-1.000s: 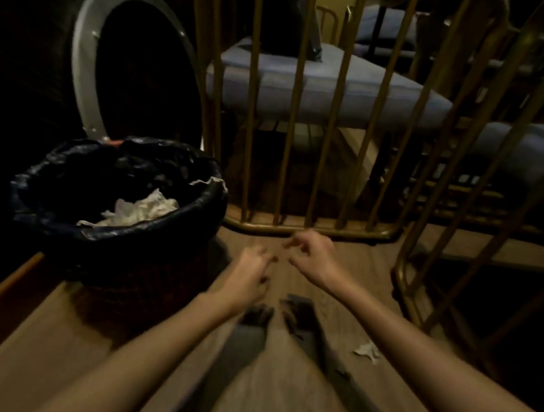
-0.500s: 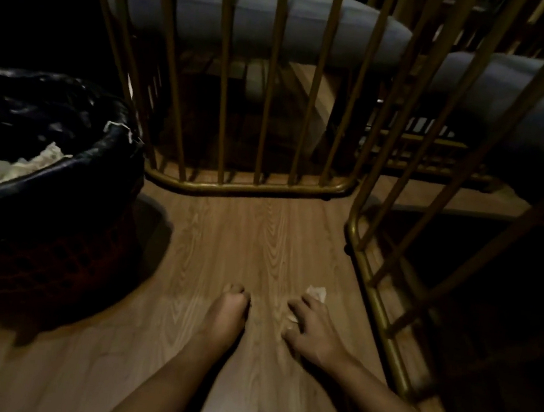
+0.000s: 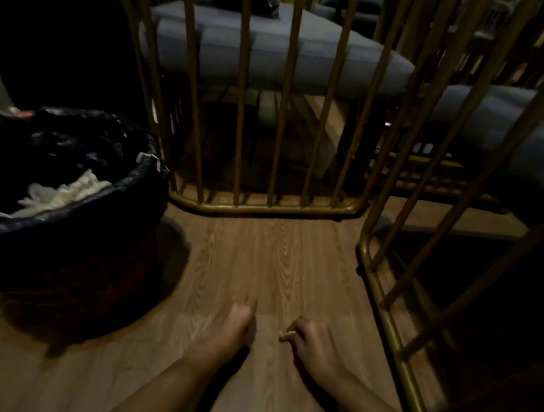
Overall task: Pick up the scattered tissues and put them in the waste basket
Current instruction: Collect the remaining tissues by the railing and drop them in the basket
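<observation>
Your right hand [image 3: 310,344] sits low over the wooden floor [image 3: 278,257], knuckles up, forearm running back toward you; its grip is curled closed on a small tissue scrap [image 3: 285,335] that pokes out leftward past the fingertips. It is too small to tell its long axis. Your left hand [image 3: 233,325] rests just beside it, fingers together pointing forward, nothing in it that you can see. The waste basket [image 3: 63,270], lined in black, stands to your left with white tissues [image 3: 62,193] inside, near the gold railing [image 3: 242,100].
</observation>
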`<state>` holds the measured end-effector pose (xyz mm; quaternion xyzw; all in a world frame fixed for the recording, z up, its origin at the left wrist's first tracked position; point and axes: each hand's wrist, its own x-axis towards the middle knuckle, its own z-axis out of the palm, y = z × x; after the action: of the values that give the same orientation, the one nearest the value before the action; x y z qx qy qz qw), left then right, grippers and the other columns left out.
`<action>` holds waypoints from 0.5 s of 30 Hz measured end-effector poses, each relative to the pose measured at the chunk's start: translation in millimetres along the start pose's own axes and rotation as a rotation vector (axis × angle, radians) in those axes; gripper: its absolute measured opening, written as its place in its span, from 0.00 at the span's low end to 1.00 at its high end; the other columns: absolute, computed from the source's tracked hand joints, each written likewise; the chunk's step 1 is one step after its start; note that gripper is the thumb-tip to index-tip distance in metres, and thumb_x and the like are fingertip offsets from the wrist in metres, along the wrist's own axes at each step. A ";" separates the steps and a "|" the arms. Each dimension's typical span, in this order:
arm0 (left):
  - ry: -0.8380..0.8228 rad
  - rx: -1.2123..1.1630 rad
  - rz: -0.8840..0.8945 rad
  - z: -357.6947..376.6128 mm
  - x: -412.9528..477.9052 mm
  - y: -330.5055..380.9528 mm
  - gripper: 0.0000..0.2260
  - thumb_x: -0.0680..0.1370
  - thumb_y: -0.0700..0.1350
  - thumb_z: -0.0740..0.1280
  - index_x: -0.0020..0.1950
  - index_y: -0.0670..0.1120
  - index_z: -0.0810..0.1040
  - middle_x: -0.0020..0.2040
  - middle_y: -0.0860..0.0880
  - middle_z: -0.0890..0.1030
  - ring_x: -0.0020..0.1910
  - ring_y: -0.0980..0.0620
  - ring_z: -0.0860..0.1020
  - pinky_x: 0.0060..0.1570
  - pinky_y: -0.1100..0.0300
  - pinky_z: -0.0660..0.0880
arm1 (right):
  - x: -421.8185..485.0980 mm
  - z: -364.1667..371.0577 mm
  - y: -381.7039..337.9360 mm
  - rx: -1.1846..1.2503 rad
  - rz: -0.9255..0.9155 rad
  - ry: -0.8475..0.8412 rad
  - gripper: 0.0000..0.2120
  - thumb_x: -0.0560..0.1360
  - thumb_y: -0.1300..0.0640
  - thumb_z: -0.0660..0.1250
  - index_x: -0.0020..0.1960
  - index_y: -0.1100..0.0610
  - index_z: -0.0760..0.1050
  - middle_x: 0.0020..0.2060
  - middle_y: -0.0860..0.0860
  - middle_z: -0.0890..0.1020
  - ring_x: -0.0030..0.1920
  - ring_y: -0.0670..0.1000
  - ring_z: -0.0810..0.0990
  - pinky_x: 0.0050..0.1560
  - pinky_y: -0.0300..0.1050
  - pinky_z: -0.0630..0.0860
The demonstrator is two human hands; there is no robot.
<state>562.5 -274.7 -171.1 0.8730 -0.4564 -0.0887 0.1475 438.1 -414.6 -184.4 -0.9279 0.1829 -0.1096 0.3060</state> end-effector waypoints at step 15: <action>0.526 0.297 -0.099 -325.6 -59.0 -107.9 0.04 0.70 0.32 0.66 0.40 0.40 0.76 0.41 0.40 0.77 0.43 0.40 0.77 0.41 0.51 0.74 | 184.4 -81.6 -309.6 0.179 -0.481 0.097 0.04 0.71 0.65 0.69 0.44 0.60 0.82 0.41 0.54 0.83 0.42 0.48 0.79 0.34 0.27 0.69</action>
<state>706.4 -110.5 99.9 0.8992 -0.3673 0.2011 0.1271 664.4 -301.8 85.0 -0.9076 -0.0391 -0.2393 0.3426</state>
